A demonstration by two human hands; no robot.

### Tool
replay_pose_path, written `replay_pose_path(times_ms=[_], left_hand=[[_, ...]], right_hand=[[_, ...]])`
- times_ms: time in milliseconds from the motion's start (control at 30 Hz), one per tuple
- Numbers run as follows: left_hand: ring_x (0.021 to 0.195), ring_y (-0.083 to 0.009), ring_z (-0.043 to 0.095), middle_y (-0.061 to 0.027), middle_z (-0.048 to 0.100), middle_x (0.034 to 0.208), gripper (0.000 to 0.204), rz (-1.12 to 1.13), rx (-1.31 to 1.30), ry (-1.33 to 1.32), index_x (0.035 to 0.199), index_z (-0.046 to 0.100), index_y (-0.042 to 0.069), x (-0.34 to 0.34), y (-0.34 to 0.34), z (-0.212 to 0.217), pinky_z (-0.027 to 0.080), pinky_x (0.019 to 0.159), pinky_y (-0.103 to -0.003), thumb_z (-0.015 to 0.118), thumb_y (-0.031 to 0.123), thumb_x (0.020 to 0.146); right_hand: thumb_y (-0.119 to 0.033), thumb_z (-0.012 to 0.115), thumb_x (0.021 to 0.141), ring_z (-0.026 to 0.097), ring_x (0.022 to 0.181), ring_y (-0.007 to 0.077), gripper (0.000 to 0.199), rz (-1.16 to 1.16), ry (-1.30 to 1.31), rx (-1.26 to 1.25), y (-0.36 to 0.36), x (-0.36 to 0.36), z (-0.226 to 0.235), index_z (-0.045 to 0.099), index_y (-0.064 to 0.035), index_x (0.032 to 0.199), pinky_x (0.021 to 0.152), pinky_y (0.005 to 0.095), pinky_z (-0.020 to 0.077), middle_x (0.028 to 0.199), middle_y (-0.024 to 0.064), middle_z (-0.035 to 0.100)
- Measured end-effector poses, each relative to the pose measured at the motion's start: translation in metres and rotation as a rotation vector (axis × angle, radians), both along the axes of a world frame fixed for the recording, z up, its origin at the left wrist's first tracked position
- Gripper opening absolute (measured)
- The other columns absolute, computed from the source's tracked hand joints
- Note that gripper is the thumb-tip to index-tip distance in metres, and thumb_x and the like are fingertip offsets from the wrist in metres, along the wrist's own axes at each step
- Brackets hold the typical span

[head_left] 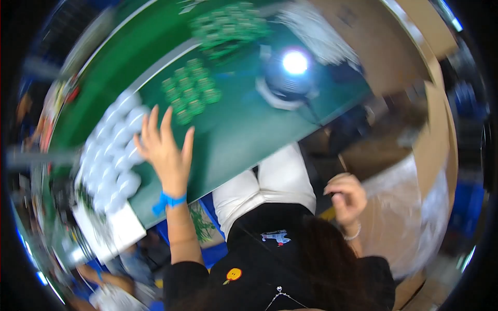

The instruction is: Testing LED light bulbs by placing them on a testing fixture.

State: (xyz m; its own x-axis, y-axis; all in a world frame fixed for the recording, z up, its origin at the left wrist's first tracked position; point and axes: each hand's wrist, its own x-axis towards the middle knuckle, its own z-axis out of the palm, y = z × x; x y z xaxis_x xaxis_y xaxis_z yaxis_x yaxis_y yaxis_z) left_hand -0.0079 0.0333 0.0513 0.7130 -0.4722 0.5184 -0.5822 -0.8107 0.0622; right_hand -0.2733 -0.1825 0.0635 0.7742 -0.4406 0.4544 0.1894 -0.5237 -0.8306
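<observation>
Above the left side of the green work table, my left hand (165, 151) is open with its fingers spread. It holds nothing and is nearest to a cluster of white rounded domes (111, 150); I cannot tell if the fingertips touch them. Just beyond it, small green circuit boards (189, 90) lie in rows. My right hand (347, 199) is off the table at the right, beside a carton lined with clear plastic. Its fingers are loosely curled, with thumb and fingertips apart and nothing visible between them, though motion blurs it somewhat. A blue band (169, 202) circles my left wrist.
A dark round fixture with a bright lit lamp (294, 63) stands on the table, its cord trailing off the near edge. Behind are more green boards (228, 28) and a bundle of white strands (319, 33). Large cartons (433, 135) and a plastic liner (399, 207) crowd the right.
</observation>
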Motion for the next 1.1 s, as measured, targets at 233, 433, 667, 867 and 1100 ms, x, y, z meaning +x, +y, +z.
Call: replay_pose_path(times_ms=[233,433,667,867,1100], left_hand=[[0.131,-0.0411,0.019,-0.0238,0.019,0.143,0.059,-0.410,-0.117,0.426,0.133,0.035,0.003,-0.092,-0.054,-0.028,0.017,0.105,-0.050,0.057,0.023,0.082],[0.128,-0.0398,0.025,-0.0232,0.023,0.141,0.051,-0.364,-0.050,0.254,0.132,0.037,0.002,-0.098,-0.050,-0.056,0.021,0.103,-0.050,0.038,0.036,0.094],[0.127,-0.0370,0.029,-0.0197,0.031,0.139,0.046,-0.217,0.014,0.049,0.126,0.044,0.002,-0.102,-0.051,-0.065,0.023,0.101,-0.049,0.037,0.034,0.095],[0.121,-0.0336,0.036,-0.0190,0.037,0.135,0.040,-0.220,0.003,-0.065,0.119,0.050,0.002,-0.099,-0.043,-0.078,0.027,0.099,-0.046,0.042,0.032,0.094],[0.122,-0.0335,0.037,-0.0174,0.039,0.134,0.043,-0.251,0.017,-0.175,0.118,0.051,0.004,-0.093,-0.045,-0.084,0.027,0.099,-0.048,0.044,0.038,0.093]], right_hand=[[-0.002,0.057,0.083,0.061,0.075,0.0198,0.009,-1.266,0.285,-0.856,-0.150,-0.215,0.067,0.063,0.0016,0.087,0.069,0.0280,0.0465,0.084,0.0105,0.065],[-0.031,0.054,0.084,0.062,0.081,0.0246,0.032,-1.163,1.407,-0.255,-0.262,-0.428,0.044,0.064,-0.0025,0.096,0.075,0.0376,0.0465,0.084,0.0109,0.066],[-0.034,0.065,0.075,0.061,0.091,0.0286,0.052,-1.070,1.780,0.710,-0.283,-0.485,0.013,0.056,-0.0007,0.114,0.077,0.0454,0.0488,0.107,0.0157,0.061],[-0.043,0.070,0.069,0.056,0.103,0.0289,0.069,-0.972,1.861,0.582,-0.306,-0.509,-0.004,0.052,-0.0020,0.122,0.085,0.0421,0.0453,0.121,0.0174,0.054],[-0.059,0.075,0.055,0.040,0.122,0.0379,0.117,-0.897,1.802,0.665,-0.309,-0.514,-0.058,0.019,-0.0006,0.140,0.095,0.0506,0.0376,0.143,0.0222,0.022]])
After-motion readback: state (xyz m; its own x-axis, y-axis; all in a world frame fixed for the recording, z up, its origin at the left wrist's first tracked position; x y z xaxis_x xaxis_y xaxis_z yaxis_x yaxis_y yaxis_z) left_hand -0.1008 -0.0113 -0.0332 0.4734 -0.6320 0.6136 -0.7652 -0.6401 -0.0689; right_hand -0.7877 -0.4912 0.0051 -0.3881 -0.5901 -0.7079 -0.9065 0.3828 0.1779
